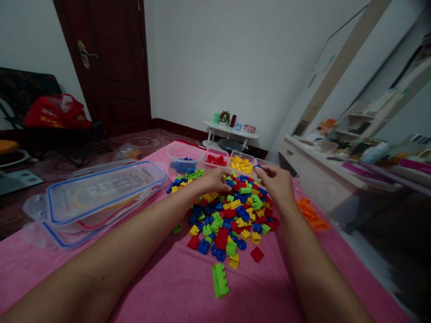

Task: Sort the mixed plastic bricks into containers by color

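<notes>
A heap of small plastic building bricks (222, 237) in red, yellow, blue and green spreads over the pink cloth. My left hand (215, 180) hovers low at the heap's far left side, its fingers apart and bent, with nothing visible between them. Between the thumb and fingers of my right hand (278, 181) is a small blue brick (257, 166), raised near the container of yellow bricks (242, 163). Beside that is a container of red bricks (216, 159). Blue bricks (183, 166) lie in a round clear tub (170, 157). One long green brick (220, 281) lies apart, nearest to me.
Clear lids with blue and red rims (101, 193) are stacked on the table's left. Orange pieces (311, 215) sit in a clear container at the right edge. Beyond the table are a low white shelf (232, 130), a dark door (107, 63) and a cluttered counter (336, 157).
</notes>
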Motion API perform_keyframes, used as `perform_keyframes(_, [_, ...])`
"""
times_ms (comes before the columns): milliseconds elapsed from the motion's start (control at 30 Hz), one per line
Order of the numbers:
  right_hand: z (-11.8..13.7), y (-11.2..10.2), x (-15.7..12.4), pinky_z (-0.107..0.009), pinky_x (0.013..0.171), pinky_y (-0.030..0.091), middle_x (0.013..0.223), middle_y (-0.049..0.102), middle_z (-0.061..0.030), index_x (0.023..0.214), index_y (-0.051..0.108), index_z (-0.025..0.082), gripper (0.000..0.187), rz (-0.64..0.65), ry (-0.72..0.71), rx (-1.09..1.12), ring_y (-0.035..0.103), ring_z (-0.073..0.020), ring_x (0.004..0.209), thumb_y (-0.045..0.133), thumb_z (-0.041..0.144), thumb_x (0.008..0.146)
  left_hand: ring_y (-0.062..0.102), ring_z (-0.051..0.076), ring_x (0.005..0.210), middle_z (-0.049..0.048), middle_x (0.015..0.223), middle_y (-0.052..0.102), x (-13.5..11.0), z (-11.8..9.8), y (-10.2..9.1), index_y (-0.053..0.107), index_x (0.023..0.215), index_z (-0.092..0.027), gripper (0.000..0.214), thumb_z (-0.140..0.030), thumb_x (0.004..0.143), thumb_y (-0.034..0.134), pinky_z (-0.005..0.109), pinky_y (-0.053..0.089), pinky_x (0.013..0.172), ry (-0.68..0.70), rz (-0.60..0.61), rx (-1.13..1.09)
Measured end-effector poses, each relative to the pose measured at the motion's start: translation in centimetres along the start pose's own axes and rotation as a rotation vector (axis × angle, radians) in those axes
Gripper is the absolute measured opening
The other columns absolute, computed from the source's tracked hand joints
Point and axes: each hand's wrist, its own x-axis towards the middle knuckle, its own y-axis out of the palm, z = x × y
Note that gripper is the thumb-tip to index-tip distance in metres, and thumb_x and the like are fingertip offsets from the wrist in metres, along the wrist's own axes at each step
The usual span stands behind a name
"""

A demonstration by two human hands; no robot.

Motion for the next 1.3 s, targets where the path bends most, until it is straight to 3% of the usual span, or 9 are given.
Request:
perform_keyframes(100, [0.8, 0.3, -0.2, -0.026, 0.054, 0.043, 0.068, 0.066, -0.0062, 0.087, 0.071, 0.01, 0.038, 0.068, -0.029, 0.043, 0.056, -0.0154, 0.058, 0.064, 0.043, 0.069, 0.044, 0.006, 0.047, 0.0005, 0.069, 0.061, -0.1, -0.6, -0.1, 0.057, 0.114, -0.015, 0.056, -0.042, 0.066, 0.071, 0.016, 0.032, 0.043, -0.077, -0.03, -0.194])
perform_keyframes(233, [1.9, 2.1, -1.2, -0.025, 0.055, 0.043, 0.069, 0.064, -0.0041, 0.098, 0.069, 0.01, 0.038, 0.177, -0.082, 0.074, 0.054, -0.0128, 0.057, 0.064, 0.031, 0.066, 0.052, 0.008, 0.053, 0.0046, 0.077, 0.061, -0.3, -1.2, 0.1, 0.056, 0.109, -0.018, 0.061, -0.068, 0.075, 0.046, 0.013, 0.03, 0.038, -0.244, 0.184, -0.74])
perform_keyframes(333, [2.1, 2.9, -1.5, -0.024, 0.055, 0.044, 0.071, 0.064, -0.0028, 0.109, 0.065, 0.011, 0.045, 0.222, -0.115, 0.078, 0.053, -0.0115, 0.055, 0.063, 0.027, 0.067, 0.055, 0.007, 0.057, 0.0043, 0.074, 0.057, -0.2, -1.0, 0.3, 0.058, 0.096, -0.016, 0.041, -0.053, 0.082, 0.052, 0.008, 0.026, 0.035, -0.291, 0.316, -0.99])
perform_keyframes(433, [1.9, 2.5, -1.4, -0.025, 0.054, 0.043, 0.072, 0.064, -0.0038, 0.11, 0.064, 0.011, 0.044, 0.177, -0.108, 0.08, 0.054, -0.0124, 0.056, 0.061, 0.031, 0.071, 0.049, 0.002, 0.049, 0.0029, 0.072, 0.055, 0.3, -0.5, 0.4, 0.059, 0.089, -0.013, 0.013, -0.025, 0.084, 0.057, 0.005, 0.02, 0.032, -0.31, 0.256, -1.064])
perform_keyframes(667, [1.4, 1.2, -0.8, -0.025, 0.054, 0.044, 0.073, 0.067, -0.0061, 0.094, 0.071, 0.012, 0.034, 0.154, -0.06, 0.052, 0.056, -0.0146, 0.059, 0.06, 0.034, 0.07, 0.044, 0.003, 0.043, 0.002, 0.061, 0.057, 3.9, 0.4, -3.5, 0.061, 0.082, -0.012, 0.012, -0.022, 0.077, 0.062, 0.011, 0.028, 0.035, -0.221, -0.37, -0.447])
perform_keyframes(867, [0.9, 0.5, -0.3, -0.028, 0.059, 0.047, 0.082, 0.071, -0.0083, 0.093, 0.072, 0.013, 0.031, 0.122, -0.057, 0.056, 0.061, -0.0172, 0.065, 0.061, 0.032, 0.071, 0.052, 0.008, 0.05, -0.0006, 0.052, 0.055, 5.9, 2.5, -10.6, 0.065, 0.074, -0.013, 0.007, -0.017, 0.069, 0.066, 0.018, 0.039, 0.051, -0.213, -0.629, -0.149])
perform_keyframes(967, [0.5, 0.3, -0.1, -0.029, 0.064, 0.049, 0.085, 0.072, -0.008, 0.092, 0.072, 0.013, 0.028, 0.111, -0.059, 0.017, 0.063, -0.0184, 0.07, 0.06, 0.03, 0.072, 0.062, 0.019, 0.074, 0.0051, 0.06, 0.063, 5.5, 3.6, -11.9, 0.069, 0.066, -0.014, 0.003, -0.015, 0.063, 0.069, 0.025, 0.045, 0.069, -0.218, -0.642, 0.193])
perform_keyframes(1067, [0.0, 0.9, -0.1, -0.029, 0.068, 0.049, 0.084, 0.072, -0.007, 0.089, 0.071, 0.014, 0.023, 0.152, -0.077, -0.056, 0.064, -0.0182, 0.073, 0.059, 0.027, 0.074, 0.06, 0.026, 0.097, 0.0087, 0.088, 0.07, 5.1, 3.7, -10.3, 0.074, 0.082, -0.018, 0.018, -0.021, 0.067, 0.066, 0.032, 0.043, 0.086, -0.07, -0.627, 0.56])
perform_keyframes(1300, [-1.4, 3.1, -1.4, -0.032, 0.09, 0.043, 0.107, 0.066, -0.0063, 0.107, 0.067, 0.02, 0.036, 0.332, -0.217, -0.352, 0.058, -0.0198, 0.099, 0.062, 0.018, 0.071, 0.062, 0.02, 0.093, 0.0068, 0.097, 0.071, 3.5, 1.7, -0.5, 0.072, 0.096, -0.017, 0.027, -0.021, 0.077, 0.053, 0.029, 0.044, 0.088, 0.303, -0.306, 0.571])
